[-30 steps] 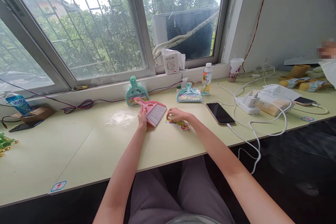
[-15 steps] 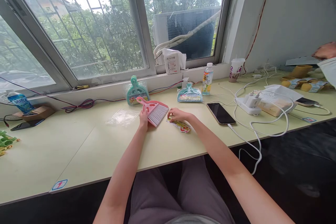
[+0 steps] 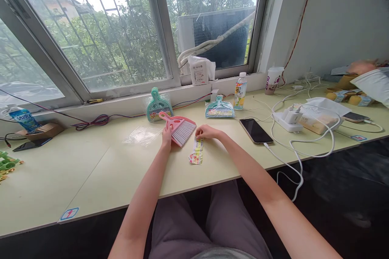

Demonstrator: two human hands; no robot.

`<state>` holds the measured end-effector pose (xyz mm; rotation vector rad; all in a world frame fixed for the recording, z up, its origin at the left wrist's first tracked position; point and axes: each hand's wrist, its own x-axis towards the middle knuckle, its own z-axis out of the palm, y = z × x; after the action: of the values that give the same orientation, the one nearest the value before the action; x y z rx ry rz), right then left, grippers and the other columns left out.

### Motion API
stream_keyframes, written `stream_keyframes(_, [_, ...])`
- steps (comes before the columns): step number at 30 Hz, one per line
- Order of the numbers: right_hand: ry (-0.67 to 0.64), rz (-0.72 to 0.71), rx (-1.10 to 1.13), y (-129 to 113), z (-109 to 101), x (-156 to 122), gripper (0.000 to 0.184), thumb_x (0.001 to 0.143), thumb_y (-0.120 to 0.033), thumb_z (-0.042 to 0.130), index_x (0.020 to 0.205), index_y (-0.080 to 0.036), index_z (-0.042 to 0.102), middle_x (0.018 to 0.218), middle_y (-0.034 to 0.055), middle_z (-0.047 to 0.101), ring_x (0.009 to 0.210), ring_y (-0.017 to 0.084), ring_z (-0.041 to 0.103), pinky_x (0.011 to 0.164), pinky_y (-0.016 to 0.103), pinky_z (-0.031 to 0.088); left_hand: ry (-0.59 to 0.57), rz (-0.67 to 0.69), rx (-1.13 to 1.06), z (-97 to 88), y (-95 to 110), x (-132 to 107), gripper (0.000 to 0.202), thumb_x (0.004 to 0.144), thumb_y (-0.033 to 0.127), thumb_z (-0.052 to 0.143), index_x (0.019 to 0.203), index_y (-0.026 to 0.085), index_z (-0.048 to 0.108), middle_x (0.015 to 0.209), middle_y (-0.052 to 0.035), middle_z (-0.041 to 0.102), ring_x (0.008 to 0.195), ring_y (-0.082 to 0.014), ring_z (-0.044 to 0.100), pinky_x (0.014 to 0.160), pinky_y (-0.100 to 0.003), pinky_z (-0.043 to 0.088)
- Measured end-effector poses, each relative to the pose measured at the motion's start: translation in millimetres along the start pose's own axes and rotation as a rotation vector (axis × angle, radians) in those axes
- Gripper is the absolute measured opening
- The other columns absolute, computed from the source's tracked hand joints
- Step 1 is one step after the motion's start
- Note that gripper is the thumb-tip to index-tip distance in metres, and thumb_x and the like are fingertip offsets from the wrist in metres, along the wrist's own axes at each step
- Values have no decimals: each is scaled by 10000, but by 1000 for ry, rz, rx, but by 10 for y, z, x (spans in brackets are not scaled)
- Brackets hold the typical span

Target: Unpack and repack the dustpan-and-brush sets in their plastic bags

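Observation:
My left hand (image 3: 167, 135) is closed on a pink dustpan (image 3: 175, 120) and the small brush (image 3: 184, 131) nested in it, its pale bristles facing up. My right hand (image 3: 207, 132) pinches one end of a printed paper label (image 3: 197, 151), which hangs down toward the table just right of the brush. Behind the left hand, a green dustpan and brush set (image 3: 158, 106) in clear wrap leans at the sill. Another wrapped green set (image 3: 219, 107) sits farther right. A crumpled clear plastic bag (image 3: 142, 135) lies left of my left hand.
To the right are a phone (image 3: 255, 131) on a white cable, a power strip (image 3: 288, 119) and a tissue pack (image 3: 322, 116). A drink bottle (image 3: 240, 91) and a cup (image 3: 273, 81) stand at the back. At far right, another person's hand (image 3: 362, 66) reaches over the table.
The label has swung from pointing right to hanging toward the table's front edge, still in my right hand. My left hand and the dustpan have barely moved. The other person's hand has shifted left.

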<state>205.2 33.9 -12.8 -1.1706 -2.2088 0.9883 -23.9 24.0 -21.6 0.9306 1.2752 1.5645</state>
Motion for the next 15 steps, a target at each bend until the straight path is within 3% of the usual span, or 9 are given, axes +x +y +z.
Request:
stream_keyframes(3, [131, -60, 227, -37, -48, 16, 210, 701, -346, 698, 805, -163, 699, 783, 29, 685, 723, 147, 582, 638, 245, 435, -140, 30, 9, 7, 33, -84, 330, 776, 356, 656, 1046, 170, 623, 967, -75, 689, 881, -213, 661, 801, -352, 535])
stream_keyframes(6, [397, -46, 327, -21, -82, 39, 253, 747, -383, 661, 856, -156, 677, 843, 46, 694, 746, 144, 587, 652, 245, 430, -291, 54, 49, 34, 78, -198, 498, 701, 418, 744, 1117, 175, 615, 1036, -100, 688, 930, -243, 662, 786, -355, 540])
stream_keyframes(8, [538, 32, 244, 14, -85, 51, 203, 753, -345, 664, 847, -165, 671, 868, 46, 699, 761, 149, 594, 658, 248, 425, -374, 80, 71, 59, 100, -258, 586, 661, 418, 782, 1165, 184, 597, 1095, -114, 675, 958, -257, 659, 789, -367, 539])
stream_keyframes(11, [639, 134, 74, 32, -65, 46, 128, 763, -302, 669, 834, -196, 673, 877, 25, 707, 769, 158, 609, 665, 256, 416, -460, 161, 50, 89, 109, -291, 687, 588, 337, 836, 1205, 188, 574, 1170, -123, 651, 1045, -278, 633, 860, -396, 523])
stream_keyframes(15, [719, 129, -42, -52, -5, 9, 107, 804, -319, 655, 836, -218, 659, 869, 21, 705, 779, 173, 617, 685, 272, 429, -443, 202, 36, 91, 91, -269, 760, 504, 245, 861, 1203, 174, 573, 1187, -125, 644, 1114, -307, 599, 927, -441, 497])
